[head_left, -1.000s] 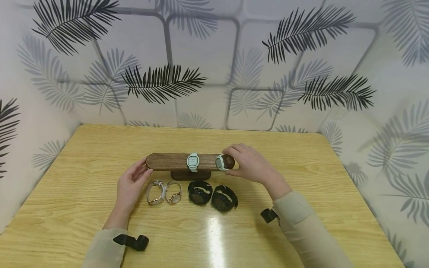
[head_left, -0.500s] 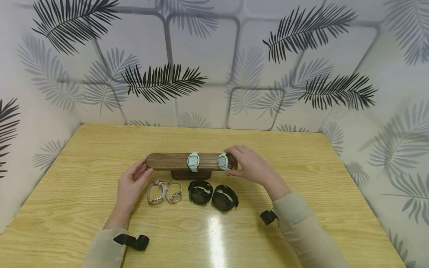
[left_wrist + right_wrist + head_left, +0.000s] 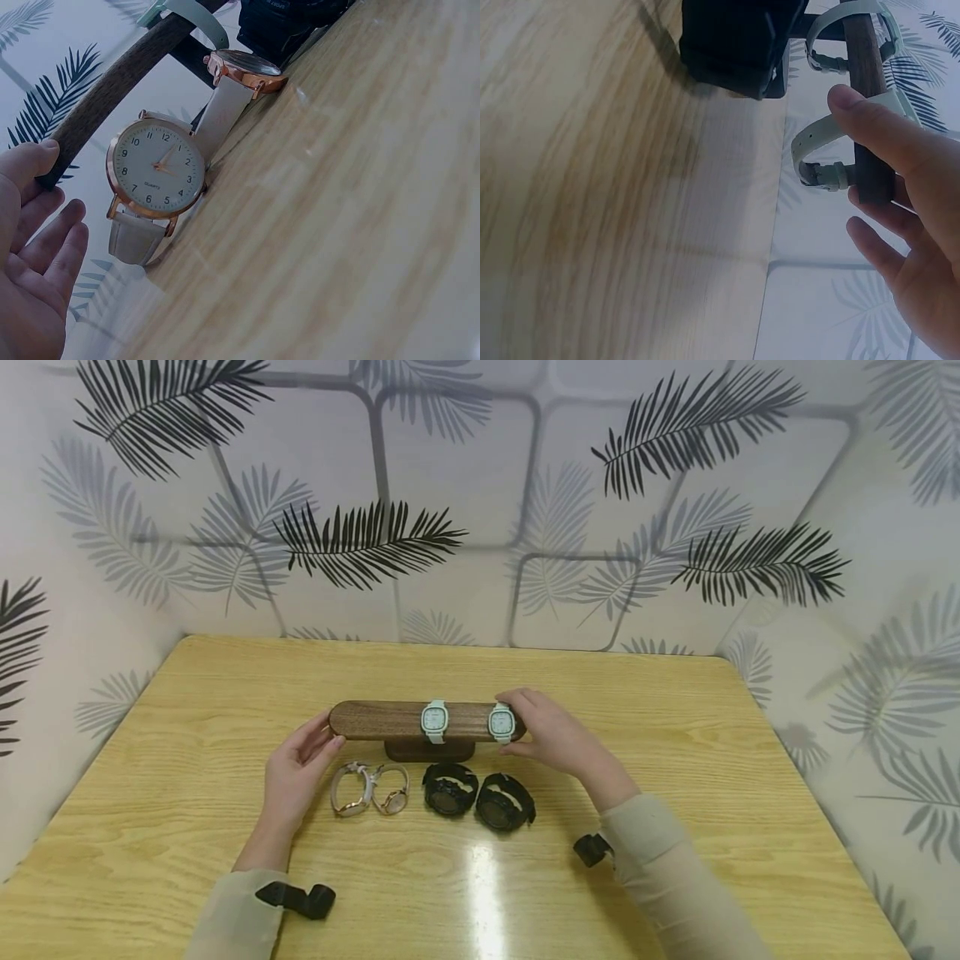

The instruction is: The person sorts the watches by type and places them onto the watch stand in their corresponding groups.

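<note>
A dark wooden watch stand (image 3: 375,721), a long rounded bar on a base, stands on the table. My left hand (image 3: 296,777) pinches the bar's left end between thumb and fingers. Around the bar's right part sits a mint-green wristwatch (image 3: 502,722), its dial facing me. My right hand (image 3: 558,739) holds that watch at the bar's right end; in the right wrist view the thumb lies on its pale strap (image 3: 817,139). A second mint-green wristwatch (image 3: 434,718) is strapped around the bar's middle.
Before the stand, two pale-strapped watches with rose-gold cases, one (image 3: 350,810) left of the other (image 3: 394,802), lie on the wooden table (image 3: 375,893). To their right are two black watches, one (image 3: 450,797) beside another (image 3: 501,810). A leaf-patterned wall (image 3: 480,593) rises behind.
The right mint-green watch has turned on the bar and shifted slightly inward from the right end, so its dial now faces forward. My right hand moved with it; my left hand stays put.
</note>
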`<action>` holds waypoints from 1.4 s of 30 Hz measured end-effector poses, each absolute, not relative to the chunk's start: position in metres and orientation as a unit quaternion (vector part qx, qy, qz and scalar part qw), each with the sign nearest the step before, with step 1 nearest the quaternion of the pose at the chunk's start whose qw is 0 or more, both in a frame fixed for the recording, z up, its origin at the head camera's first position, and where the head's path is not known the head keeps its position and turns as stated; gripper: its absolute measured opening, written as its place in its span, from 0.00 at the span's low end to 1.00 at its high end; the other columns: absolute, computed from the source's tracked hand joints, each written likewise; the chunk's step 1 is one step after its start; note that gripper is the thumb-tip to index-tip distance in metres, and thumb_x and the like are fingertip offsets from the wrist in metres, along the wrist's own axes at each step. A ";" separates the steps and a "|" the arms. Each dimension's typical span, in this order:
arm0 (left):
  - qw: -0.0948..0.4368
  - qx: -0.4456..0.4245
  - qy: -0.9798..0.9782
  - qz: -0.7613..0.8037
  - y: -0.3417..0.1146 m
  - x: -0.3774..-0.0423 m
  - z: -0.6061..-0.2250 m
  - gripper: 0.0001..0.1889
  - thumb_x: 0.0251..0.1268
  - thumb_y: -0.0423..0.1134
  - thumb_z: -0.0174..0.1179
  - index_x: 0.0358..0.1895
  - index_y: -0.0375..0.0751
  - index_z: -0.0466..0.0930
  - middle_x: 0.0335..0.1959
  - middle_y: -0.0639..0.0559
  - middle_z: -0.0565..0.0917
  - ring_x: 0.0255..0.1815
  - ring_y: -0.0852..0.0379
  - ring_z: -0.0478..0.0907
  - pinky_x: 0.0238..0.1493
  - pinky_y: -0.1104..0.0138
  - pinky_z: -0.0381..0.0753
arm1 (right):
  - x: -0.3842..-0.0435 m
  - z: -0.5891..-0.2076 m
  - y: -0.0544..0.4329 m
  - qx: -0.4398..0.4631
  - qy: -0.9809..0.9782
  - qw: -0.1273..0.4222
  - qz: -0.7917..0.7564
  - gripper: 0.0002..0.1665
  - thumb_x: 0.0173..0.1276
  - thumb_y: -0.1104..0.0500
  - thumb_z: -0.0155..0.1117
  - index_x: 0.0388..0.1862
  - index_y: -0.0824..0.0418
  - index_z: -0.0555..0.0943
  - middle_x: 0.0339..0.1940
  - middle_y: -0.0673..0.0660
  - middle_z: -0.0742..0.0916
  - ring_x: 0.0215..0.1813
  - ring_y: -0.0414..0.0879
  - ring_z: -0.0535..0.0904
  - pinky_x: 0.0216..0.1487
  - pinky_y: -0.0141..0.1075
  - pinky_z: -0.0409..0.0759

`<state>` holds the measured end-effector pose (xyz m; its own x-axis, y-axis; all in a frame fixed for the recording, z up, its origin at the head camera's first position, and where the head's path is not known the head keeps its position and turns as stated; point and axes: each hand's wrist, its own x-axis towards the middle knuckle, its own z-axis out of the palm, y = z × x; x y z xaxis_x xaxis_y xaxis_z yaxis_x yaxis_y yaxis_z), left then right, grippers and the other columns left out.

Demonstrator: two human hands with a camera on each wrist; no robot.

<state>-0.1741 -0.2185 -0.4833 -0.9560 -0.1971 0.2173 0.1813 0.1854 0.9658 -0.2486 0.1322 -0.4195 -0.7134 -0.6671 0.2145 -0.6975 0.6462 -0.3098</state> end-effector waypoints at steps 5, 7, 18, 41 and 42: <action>0.153 0.003 -0.757 -0.635 -0.219 -0.175 -0.487 0.27 0.65 0.42 0.62 0.66 0.39 0.71 0.61 0.41 0.75 0.57 0.62 0.75 0.55 0.77 0.74 | -0.249 -0.419 0.125 0.378 -0.910 0.049 0.163 0.44 0.52 0.51 0.78 0.64 0.66 0.69 0.56 0.61 0.79 0.56 0.53 0.75 0.63 0.45 0.72; 0.155 0.003 -0.757 -0.635 -0.219 -0.176 -0.488 0.27 0.65 0.41 0.62 0.66 0.38 0.71 0.61 0.41 0.75 0.57 0.62 0.75 0.55 0.77 0.74 | -0.250 -0.420 0.123 0.383 -0.909 0.058 0.152 0.44 0.51 0.50 0.78 0.64 0.65 0.69 0.56 0.61 0.80 0.55 0.53 0.75 0.62 0.45 0.73; 0.151 0.010 -0.757 -0.636 -0.220 -0.176 -0.486 0.27 0.65 0.42 0.63 0.65 0.39 0.71 0.61 0.42 0.75 0.56 0.62 0.75 0.55 0.76 0.74 | -0.250 -0.418 0.105 0.379 -0.917 0.064 0.104 0.46 0.52 0.46 0.77 0.65 0.62 0.68 0.58 0.59 0.79 0.58 0.54 0.74 0.59 0.49 0.73; 0.141 0.009 -0.753 -0.642 -0.210 -0.164 -0.459 0.25 0.66 0.35 0.61 0.65 0.31 0.70 0.61 0.36 0.74 0.55 0.63 0.75 0.54 0.78 0.74 | -0.249 -0.412 0.071 0.360 -0.930 0.024 0.067 0.51 0.54 0.40 0.73 0.71 0.60 0.64 0.65 0.57 0.75 0.66 0.53 0.68 0.68 0.50 0.63; 0.141 0.007 -0.755 -0.641 -0.209 -0.164 -0.458 0.25 0.66 0.35 0.61 0.65 0.31 0.70 0.61 0.35 0.74 0.55 0.63 0.75 0.53 0.78 0.74 | -0.248 -0.412 0.070 0.361 -0.930 0.023 0.066 0.50 0.55 0.40 0.73 0.70 0.60 0.64 0.65 0.57 0.75 0.65 0.53 0.68 0.68 0.50 0.63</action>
